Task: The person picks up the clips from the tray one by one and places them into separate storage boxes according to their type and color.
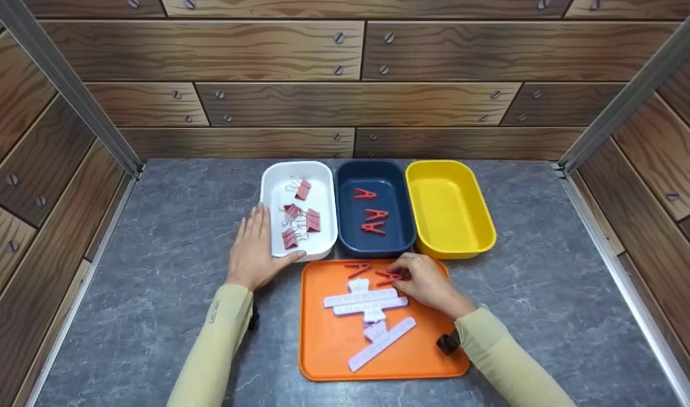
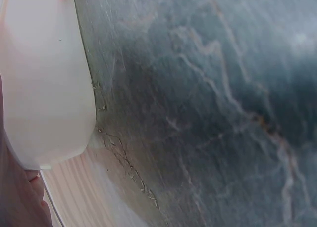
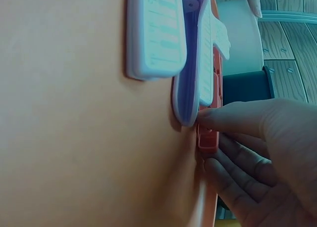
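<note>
My right hand pinches a red clothespin between thumb and fingers over the far edge of an orange tray. In the right wrist view, the thumb and fingertips are at the end of that red clothespin, beside a pale bag clip. Another red clothespin lies to its left on the tray. Long pale lilac bag clips lie nearer me. My left hand, fingers extended, rests against the left side of a white bin that holds several dusky-red binder clips.
A navy bin with three red clothespins stands between the white bin and a yellow bin. All three sit side by side behind the tray on a grey marbled table. Wood-patterned panels enclose the back and sides.
</note>
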